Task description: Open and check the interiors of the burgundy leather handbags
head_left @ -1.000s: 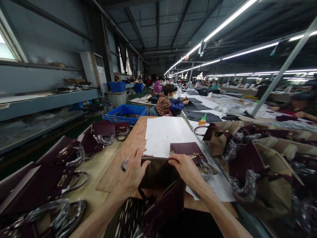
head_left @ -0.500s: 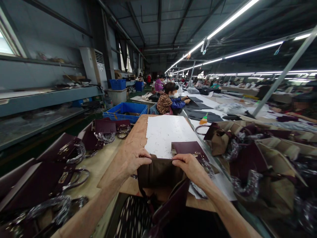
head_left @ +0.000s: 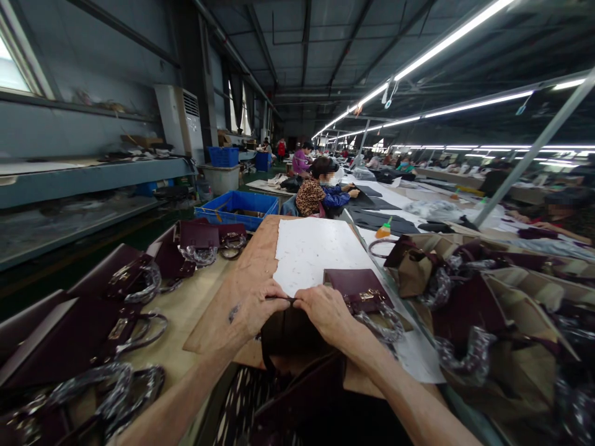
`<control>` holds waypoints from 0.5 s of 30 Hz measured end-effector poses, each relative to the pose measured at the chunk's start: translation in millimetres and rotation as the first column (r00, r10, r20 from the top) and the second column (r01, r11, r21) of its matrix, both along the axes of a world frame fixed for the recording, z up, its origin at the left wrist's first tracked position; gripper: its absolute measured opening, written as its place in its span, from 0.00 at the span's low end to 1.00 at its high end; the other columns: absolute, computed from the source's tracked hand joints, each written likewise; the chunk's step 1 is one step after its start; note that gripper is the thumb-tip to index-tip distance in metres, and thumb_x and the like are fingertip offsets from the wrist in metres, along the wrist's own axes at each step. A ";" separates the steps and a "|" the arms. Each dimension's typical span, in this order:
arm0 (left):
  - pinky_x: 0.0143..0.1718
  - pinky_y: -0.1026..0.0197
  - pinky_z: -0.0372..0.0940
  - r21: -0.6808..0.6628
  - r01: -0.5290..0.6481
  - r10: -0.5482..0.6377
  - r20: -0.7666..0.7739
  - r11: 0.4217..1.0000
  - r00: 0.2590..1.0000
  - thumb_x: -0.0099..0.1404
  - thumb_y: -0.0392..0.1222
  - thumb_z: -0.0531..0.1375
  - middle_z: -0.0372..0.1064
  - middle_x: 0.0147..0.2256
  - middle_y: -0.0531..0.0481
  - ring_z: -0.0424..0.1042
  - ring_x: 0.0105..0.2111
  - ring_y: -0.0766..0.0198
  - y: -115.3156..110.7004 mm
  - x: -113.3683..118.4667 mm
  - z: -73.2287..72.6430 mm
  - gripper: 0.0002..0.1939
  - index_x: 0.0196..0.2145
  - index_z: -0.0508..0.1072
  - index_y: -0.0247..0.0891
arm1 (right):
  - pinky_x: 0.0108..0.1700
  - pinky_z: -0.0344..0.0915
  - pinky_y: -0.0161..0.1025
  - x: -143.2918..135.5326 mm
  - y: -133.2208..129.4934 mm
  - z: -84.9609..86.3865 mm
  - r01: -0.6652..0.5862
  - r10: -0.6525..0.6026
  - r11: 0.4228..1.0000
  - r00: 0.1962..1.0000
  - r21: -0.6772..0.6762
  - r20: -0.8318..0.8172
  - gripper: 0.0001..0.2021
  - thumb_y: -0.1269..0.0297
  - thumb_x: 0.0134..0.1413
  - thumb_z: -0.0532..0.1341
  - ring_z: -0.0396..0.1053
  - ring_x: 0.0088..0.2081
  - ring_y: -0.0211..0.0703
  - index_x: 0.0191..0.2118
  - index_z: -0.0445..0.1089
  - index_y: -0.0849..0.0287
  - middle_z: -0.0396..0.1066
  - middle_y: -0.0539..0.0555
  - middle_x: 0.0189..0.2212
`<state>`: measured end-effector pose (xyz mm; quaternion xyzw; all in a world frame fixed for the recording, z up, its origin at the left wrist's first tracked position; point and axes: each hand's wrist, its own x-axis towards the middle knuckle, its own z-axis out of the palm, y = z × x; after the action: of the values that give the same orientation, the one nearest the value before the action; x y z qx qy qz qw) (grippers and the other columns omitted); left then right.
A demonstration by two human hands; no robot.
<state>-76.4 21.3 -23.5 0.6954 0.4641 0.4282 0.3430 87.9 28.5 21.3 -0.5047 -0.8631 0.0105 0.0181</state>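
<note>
In front of me is a dark burgundy handbag (head_left: 302, 387) with a brown lining, its upper edge pulled up between my hands. My left hand (head_left: 261, 308) pinches that edge on the left, thumb against fingers. Close beside it, my right hand (head_left: 325, 310) pinches the same edge, and the two sets of fingertips nearly meet. The lower part of the bag lies in shadow near my body. Just beyond my right hand, another burgundy handbag (head_left: 360, 286) with a gold clasp and plastic-wrapped handles lies on a white sheet (head_left: 318, 244).
Several burgundy bags (head_left: 39, 347) lie along the left, and more with tan linings (head_left: 502, 347) crowd the right. A brown board (head_left: 253, 254) lies under the sheet. Beyond are a blue crate (head_left: 239, 209), a glue bottle (head_left: 383, 230) and a seated co-worker (head_left: 310, 195).
My right hand has slid left along the bag's edge, close to my left hand. The left hand has shifted slightly right and still pinches the edge.
</note>
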 end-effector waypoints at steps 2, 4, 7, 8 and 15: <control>0.42 0.64 0.59 0.007 0.038 -0.039 0.046 0.999 0.998 0.53 0.37 0.57 0.70 0.30 0.55 0.68 0.35 0.65 -0.3 0.0 -0.5 0.05 0.26 0.74 0.40 | 0.32 0.58 0.32 -2.6 0.7 -1.5 -0.035 0.035 0.999 0.999 0.005 -0.020 0.14 0.62 0.57 0.50 0.70 0.33 0.41 0.32 0.72 0.56 0.74 0.55 0.30; 0.42 0.64 0.60 -0.003 0.033 -0.033 0.050 0.999 0.998 0.55 0.39 0.57 0.70 0.30 0.54 0.68 0.35 0.65 -1.4 0.5 -1.1 0.06 0.26 0.74 0.40 | 0.31 0.58 0.32 -2.0 -0.9 -0.5 -0.059 0.060 0.998 0.997 0.012 -0.041 0.15 0.62 0.58 0.48 0.70 0.31 0.40 0.32 0.71 0.56 0.74 0.54 0.28; 0.40 0.64 0.60 -0.022 -0.011 0.011 0.009 1.000 1.000 0.56 0.43 0.56 0.68 0.31 0.53 0.67 0.36 0.64 -3.6 1.5 -0.9 0.08 0.26 0.74 0.40 | 0.30 0.59 0.33 0.2 -4.8 2.6 -0.072 0.073 0.997 0.997 0.027 -0.030 0.16 0.60 0.59 0.47 0.70 0.31 0.41 0.31 0.71 0.56 0.74 0.54 0.28; 0.40 0.63 0.60 -0.021 -0.020 0.020 0.000 1.000 1.000 0.57 0.44 0.55 0.68 0.31 0.52 0.67 0.35 0.63 -4.2 1.8 0.0 0.09 0.26 0.73 0.39 | 0.30 0.59 0.33 0.5 -5.7 3.2 -0.066 0.066 0.997 0.998 0.036 -0.016 0.16 0.60 0.59 0.47 0.71 0.31 0.41 0.31 0.71 0.56 0.74 0.54 0.27; 0.40 0.63 0.60 0.016 0.036 -0.034 -0.079 0.999 0.996 0.60 0.46 0.52 0.67 0.30 0.53 0.66 0.35 0.63 -4.9 5.2 4.4 0.13 0.25 0.73 0.40 | 0.31 0.62 0.37 7.3 -7.8 2.2 -0.166 0.164 0.980 0.986 0.113 0.027 0.12 0.65 0.57 0.48 0.70 0.32 0.45 0.33 0.69 0.54 0.73 0.51 0.30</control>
<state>-71.2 16.5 -19.1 0.7226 0.4613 0.3986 0.3258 95.2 20.6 23.5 -0.4298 -0.9011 -0.0419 0.0387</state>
